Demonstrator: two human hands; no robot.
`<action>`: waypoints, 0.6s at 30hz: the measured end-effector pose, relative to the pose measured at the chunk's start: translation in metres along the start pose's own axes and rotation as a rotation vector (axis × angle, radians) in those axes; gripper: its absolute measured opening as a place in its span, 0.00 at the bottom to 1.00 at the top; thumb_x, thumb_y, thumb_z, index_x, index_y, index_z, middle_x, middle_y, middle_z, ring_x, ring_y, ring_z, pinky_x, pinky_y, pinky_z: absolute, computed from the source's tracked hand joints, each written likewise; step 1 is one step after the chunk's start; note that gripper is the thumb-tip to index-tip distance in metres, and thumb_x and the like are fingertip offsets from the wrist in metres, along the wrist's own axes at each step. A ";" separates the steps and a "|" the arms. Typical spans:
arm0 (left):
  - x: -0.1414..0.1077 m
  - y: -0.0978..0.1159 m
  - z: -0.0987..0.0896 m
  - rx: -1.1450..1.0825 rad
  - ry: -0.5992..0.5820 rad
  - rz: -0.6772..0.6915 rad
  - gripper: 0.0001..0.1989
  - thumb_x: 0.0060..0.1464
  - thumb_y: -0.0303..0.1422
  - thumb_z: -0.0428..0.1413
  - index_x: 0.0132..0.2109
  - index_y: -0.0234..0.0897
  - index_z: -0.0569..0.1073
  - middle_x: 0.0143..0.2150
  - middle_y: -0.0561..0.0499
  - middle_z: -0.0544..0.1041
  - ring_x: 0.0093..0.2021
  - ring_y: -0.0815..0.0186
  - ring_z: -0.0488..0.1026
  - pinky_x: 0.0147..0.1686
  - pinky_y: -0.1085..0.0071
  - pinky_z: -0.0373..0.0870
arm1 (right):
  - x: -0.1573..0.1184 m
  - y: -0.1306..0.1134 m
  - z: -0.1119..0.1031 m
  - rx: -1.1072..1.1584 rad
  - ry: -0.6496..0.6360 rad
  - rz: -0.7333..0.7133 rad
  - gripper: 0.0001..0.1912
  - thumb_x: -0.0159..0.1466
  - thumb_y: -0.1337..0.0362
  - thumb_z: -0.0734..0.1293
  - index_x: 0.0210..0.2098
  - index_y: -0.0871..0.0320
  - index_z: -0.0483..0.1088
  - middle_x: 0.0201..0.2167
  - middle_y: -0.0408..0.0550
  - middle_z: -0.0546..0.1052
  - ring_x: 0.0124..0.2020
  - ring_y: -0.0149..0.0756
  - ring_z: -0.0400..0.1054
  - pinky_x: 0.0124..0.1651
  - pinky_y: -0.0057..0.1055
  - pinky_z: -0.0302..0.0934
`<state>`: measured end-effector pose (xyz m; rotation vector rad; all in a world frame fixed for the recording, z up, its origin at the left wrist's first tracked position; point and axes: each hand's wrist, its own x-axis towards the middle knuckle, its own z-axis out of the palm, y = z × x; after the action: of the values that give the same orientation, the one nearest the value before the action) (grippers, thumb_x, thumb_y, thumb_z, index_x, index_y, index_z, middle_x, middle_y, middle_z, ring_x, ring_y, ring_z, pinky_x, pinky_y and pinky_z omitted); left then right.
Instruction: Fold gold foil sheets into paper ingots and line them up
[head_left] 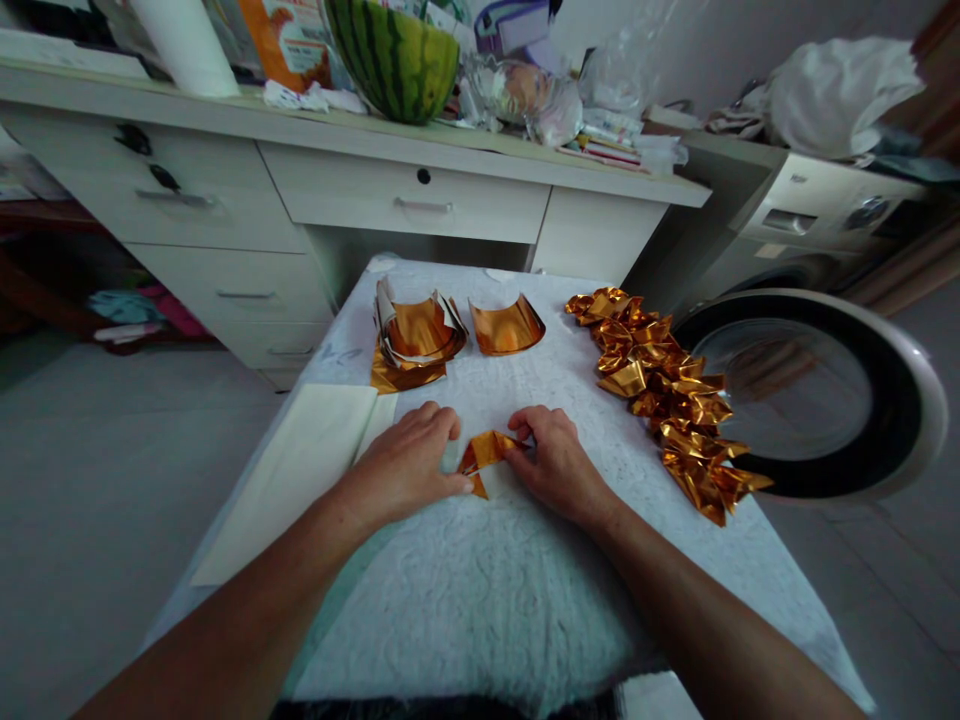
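Between my two hands is a small piece of gold foil paper [484, 452], partly folded, at the near middle of the cloth-covered table. My left hand [412, 455] pinches its left end with the thumb low against it. On the other end, the thumb and fingers of my right hand [553, 458] close on the right corner. Beyond them lies a curled stack of gold foil sheets [420, 335], with a single curved gold sheet [510, 328] to its right. A heap of folded gold foil pieces [660, 390] runs down the table's right side.
White paper sheets [292, 470] lie along the left of the table [480, 600]. Behind stands a white desk with drawers [420, 200], bearing a cut watermelon [397, 60] and clutter. At right, a washing machine's round door [810, 390] hangs open beside the table.
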<state>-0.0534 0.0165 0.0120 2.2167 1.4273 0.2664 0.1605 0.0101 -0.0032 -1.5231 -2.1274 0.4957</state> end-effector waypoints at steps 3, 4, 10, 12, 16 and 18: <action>0.001 -0.002 0.000 0.031 -0.012 0.028 0.14 0.47 0.41 0.60 0.37 0.40 0.66 0.40 0.50 0.68 0.44 0.56 0.67 0.41 0.64 0.63 | 0.000 -0.001 0.001 -0.033 -0.021 -0.006 0.09 0.61 0.67 0.66 0.42 0.58 0.72 0.34 0.48 0.74 0.38 0.39 0.62 0.44 0.37 0.53; 0.001 -0.003 0.001 0.026 -0.018 0.046 0.13 0.47 0.40 0.60 0.36 0.40 0.67 0.39 0.50 0.68 0.44 0.56 0.67 0.41 0.64 0.62 | 0.000 -0.002 0.001 -0.039 -0.034 -0.006 0.08 0.62 0.67 0.66 0.41 0.58 0.72 0.34 0.48 0.73 0.38 0.39 0.62 0.44 0.37 0.53; 0.002 -0.001 0.001 -0.051 -0.014 0.113 0.07 0.47 0.32 0.59 0.34 0.40 0.68 0.37 0.52 0.70 0.42 0.59 0.67 0.40 0.66 0.61 | -0.001 -0.007 -0.005 0.022 -0.035 -0.002 0.07 0.56 0.73 0.67 0.34 0.58 0.71 0.34 0.47 0.72 0.39 0.39 0.62 0.44 0.35 0.54; 0.003 0.002 -0.001 -0.100 -0.015 0.148 0.06 0.48 0.29 0.58 0.34 0.40 0.69 0.37 0.53 0.72 0.42 0.60 0.68 0.41 0.67 0.61 | -0.001 -0.007 -0.006 0.104 -0.031 -0.004 0.06 0.56 0.74 0.66 0.31 0.58 0.68 0.31 0.45 0.71 0.36 0.36 0.62 0.41 0.33 0.55; 0.003 0.006 -0.003 -0.169 -0.022 0.171 0.04 0.49 0.26 0.56 0.32 0.39 0.68 0.35 0.54 0.73 0.38 0.63 0.70 0.38 0.69 0.61 | 0.000 -0.006 -0.008 0.389 -0.063 0.077 0.05 0.59 0.72 0.63 0.30 0.57 0.66 0.23 0.39 0.67 0.26 0.30 0.61 0.31 0.27 0.55; 0.004 0.007 -0.003 -0.221 -0.032 0.143 0.04 0.49 0.26 0.56 0.31 0.39 0.68 0.32 0.56 0.72 0.34 0.66 0.69 0.34 0.70 0.60 | 0.000 -0.004 -0.008 0.506 -0.071 0.119 0.03 0.60 0.69 0.63 0.30 0.57 0.66 0.22 0.38 0.66 0.24 0.29 0.60 0.28 0.26 0.54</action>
<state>-0.0472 0.0185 0.0179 2.1326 1.1637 0.4143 0.1617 0.0089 0.0059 -1.3517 -1.7778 1.0519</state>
